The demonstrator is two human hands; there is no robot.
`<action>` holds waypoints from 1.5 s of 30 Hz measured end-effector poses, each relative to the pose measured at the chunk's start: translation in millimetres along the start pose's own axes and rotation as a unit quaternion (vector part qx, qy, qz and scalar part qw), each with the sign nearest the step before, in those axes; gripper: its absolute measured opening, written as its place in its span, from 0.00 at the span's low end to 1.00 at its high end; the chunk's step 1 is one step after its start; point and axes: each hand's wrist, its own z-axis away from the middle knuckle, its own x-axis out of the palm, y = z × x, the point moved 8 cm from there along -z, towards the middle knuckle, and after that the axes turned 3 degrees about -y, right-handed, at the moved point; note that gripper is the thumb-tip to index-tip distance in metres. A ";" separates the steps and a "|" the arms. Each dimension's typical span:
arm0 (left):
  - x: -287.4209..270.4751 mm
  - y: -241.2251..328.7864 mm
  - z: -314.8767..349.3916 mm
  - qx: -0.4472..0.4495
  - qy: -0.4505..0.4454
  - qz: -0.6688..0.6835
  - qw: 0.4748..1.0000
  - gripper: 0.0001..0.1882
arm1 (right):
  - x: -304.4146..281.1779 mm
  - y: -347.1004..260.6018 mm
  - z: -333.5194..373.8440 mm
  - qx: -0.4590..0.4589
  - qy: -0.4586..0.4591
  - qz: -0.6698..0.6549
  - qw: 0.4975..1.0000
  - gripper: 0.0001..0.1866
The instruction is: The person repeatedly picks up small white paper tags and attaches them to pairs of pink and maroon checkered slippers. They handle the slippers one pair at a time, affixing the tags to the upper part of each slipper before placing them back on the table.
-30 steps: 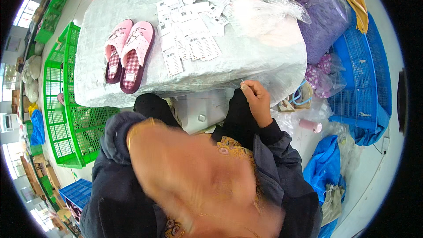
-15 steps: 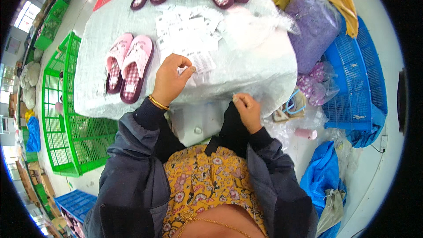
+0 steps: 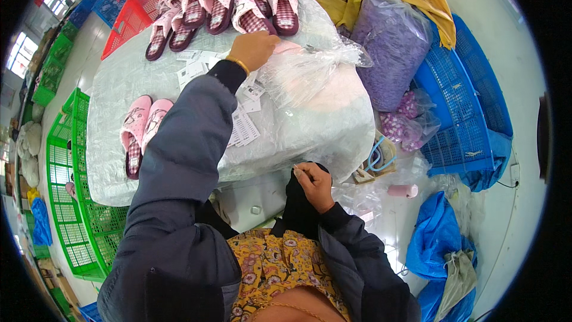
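Note:
My left hand [image 3: 253,49] reaches far across the table, against the heel end of a pink slipper [image 3: 245,13] with a checked insole. Its fingers curl down and are mostly hidden, so a grip cannot be made out. Low at the table's near edge, my right hand [image 3: 314,186] is closed in a pinch; a tiny pale bit shows at its fingertips. Several more pink slippers [image 3: 193,5] are heaped at the far side. A separate pair of slippers [image 3: 137,122] lies at the left, partly behind my left sleeve. Printed white labels [image 3: 243,128] are spread beneath my left forearm.
Clear plastic bags [image 3: 313,74] lie on the plastic-wrapped table [image 3: 333,131]. A red crate [image 3: 134,15] adjoins its far left, a green crate [image 3: 77,203] its left. To the right are a purple-filled bag [image 3: 393,42], a blue crate [image 3: 456,107] and a pink roll [image 3: 403,191].
My left hand has moved from the labels to the far slippers. My right hand stays low, still pinched. The view has shifted, showing more of the far slippers and the red crate.

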 end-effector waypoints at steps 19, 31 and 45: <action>27.2 -11.0 -88.3 0.048 -0.119 0.119 0.985 0.14 | -16.5 5.1 6.8 0.030 0.020 -0.046 0.998 0.06; -45.0 -16.9 -45.9 0.013 0.079 0.177 0.981 0.16 | -8.0 -4.6 3.1 0.024 -0.017 -0.030 0.999 0.06; -57.0 86.6 198.5 -0.299 0.144 0.734 0.592 0.07 | 21.7 -106.5 -24.7 0.108 -0.048 -0.348 0.930 0.10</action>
